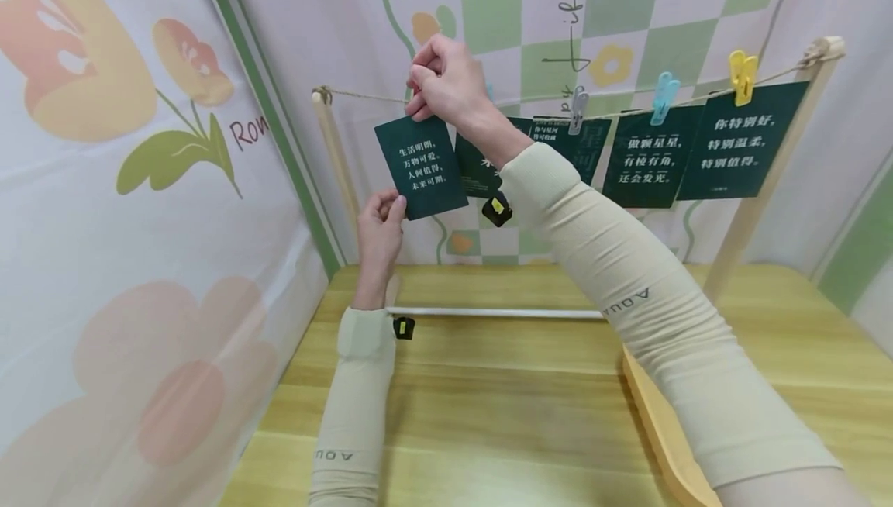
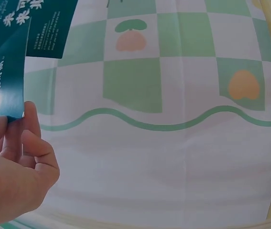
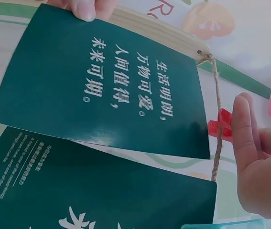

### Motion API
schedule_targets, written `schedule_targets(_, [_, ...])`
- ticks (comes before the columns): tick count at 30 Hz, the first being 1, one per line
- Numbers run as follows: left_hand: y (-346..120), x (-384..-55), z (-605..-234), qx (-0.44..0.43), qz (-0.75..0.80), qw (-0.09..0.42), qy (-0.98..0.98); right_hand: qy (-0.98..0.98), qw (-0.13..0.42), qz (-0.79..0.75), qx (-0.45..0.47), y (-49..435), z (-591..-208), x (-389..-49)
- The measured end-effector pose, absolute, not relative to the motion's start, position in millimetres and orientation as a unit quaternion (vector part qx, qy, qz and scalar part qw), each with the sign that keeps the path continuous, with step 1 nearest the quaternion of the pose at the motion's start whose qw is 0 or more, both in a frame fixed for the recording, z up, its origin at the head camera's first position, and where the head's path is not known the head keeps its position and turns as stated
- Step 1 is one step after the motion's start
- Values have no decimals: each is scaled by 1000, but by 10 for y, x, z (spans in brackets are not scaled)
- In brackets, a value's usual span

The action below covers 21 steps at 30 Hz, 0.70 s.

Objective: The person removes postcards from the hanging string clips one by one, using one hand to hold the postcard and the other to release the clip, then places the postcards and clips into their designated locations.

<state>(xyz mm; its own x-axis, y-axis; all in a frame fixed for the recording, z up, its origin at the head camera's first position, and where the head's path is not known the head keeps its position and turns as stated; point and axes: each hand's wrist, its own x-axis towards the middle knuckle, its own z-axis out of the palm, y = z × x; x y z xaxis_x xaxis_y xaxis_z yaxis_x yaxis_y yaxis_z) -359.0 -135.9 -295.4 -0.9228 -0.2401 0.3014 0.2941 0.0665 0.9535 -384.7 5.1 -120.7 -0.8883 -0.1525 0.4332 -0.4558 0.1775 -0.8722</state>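
The left hand (image 1: 381, 232) pinches a dark green card with four lines of white Chinese text (image 1: 422, 168) by its lower left corner, thumb on the printed face. This card is near the left end of the twine (image 3: 216, 162), just right of the left wooden post (image 1: 336, 150), tilted, its upper edge up against the twine. There the right hand (image 1: 449, 82) has bent fingers and thumb closed on the handle end of a red clothespin (image 3: 221, 125) that sits across the twine; whether the clothespin bites the card I cannot tell.

Just right of it, a second green card (image 3: 30, 181) is partly hidden. Further along, a grey clothespin (image 1: 578, 112), a light blue clothespin (image 1: 663, 98) and a yellow clothespin (image 1: 743, 77) each hold a green card, the yellow one nearest the right wooden post (image 1: 741, 236). A white rod (image 1: 502, 312) runs parallel to the rear edge of the wood-grain tabletop (image 1: 488, 414); toward its front right corner lies an orange tray (image 1: 649, 406), partly covered by the right sleeve (image 1: 649, 305).
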Motion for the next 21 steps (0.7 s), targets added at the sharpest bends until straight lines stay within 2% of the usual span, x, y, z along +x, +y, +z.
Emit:
schedule_targets(10, [-1411,-3496,-2985,-26,-683,175,-709,-724,122,651,193,91,-1150,-3817])
schedule_targets(21, [-1506,-3367,-3024,-53,-690,153,-705,-743,126,611,242,184,-1156,-3680])
